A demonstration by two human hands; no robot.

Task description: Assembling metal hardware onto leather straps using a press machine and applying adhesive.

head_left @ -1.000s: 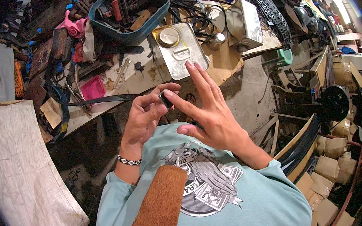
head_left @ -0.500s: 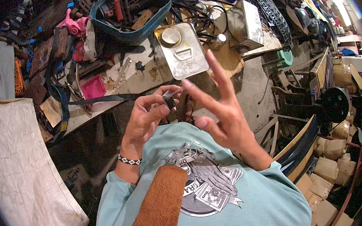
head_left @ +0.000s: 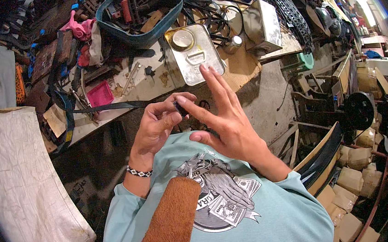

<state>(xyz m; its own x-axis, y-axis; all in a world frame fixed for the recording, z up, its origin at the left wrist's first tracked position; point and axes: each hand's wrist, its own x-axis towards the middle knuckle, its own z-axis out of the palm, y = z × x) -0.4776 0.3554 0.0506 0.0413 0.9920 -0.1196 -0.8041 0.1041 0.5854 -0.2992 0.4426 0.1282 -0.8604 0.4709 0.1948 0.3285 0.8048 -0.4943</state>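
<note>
My left hand [head_left: 154, 127] is closed in a pinch on a black strap [head_left: 114, 106] that runs in from the left over the bench edge. The dark end of the strap [head_left: 181, 109] sticks out past the thumb. My right hand [head_left: 229, 129] has its fingers stretched and apart, and its index fingertip reaches the strap end. Whether that tip presses on it, I cannot tell. Just beyond the right fingers a silver metal can [head_left: 189, 77] with a round cap lies on its broad side on the bench.
A blue basin [head_left: 150, 38] of scraps and tools stands at the back. A pink tray [head_left: 100, 94] lies near the bench edge. Right of the can are a small jar [head_left: 233, 44] and a boxy metal tin [head_left: 262, 27]. A brown fuzzy strip [head_left: 166, 220] hangs before my shirt.
My right hand has moved left and its fingers have come down, bringing the index fingertip to the strap end. My left hand has stayed nearly still.
</note>
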